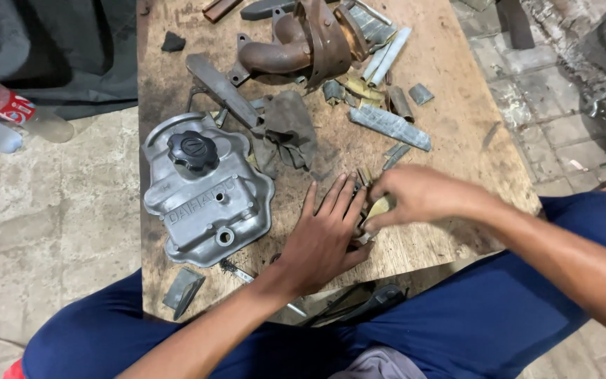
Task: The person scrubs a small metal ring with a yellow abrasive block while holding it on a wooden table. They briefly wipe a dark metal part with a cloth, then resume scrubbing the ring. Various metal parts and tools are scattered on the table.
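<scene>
Now both hands work at the near edge of the worn wooden bench [450, 105], just right of the grey cast-metal engine cover [205, 193] with its black round cap [192, 150]. The left hand [324, 235] lies flat, fingers stretched and spread, pressing on small pieces under it. The right hand [415, 196] is curled, its fingertips pinching a small yellowish flat scrap [379, 208] that touches the left fingers. Beyond the cover, farther from the person, lie a dark grey crumpled cloth [285, 130], a rusty brown pipe manifold [303, 42] and several grey metal strips [389, 126].
</scene>
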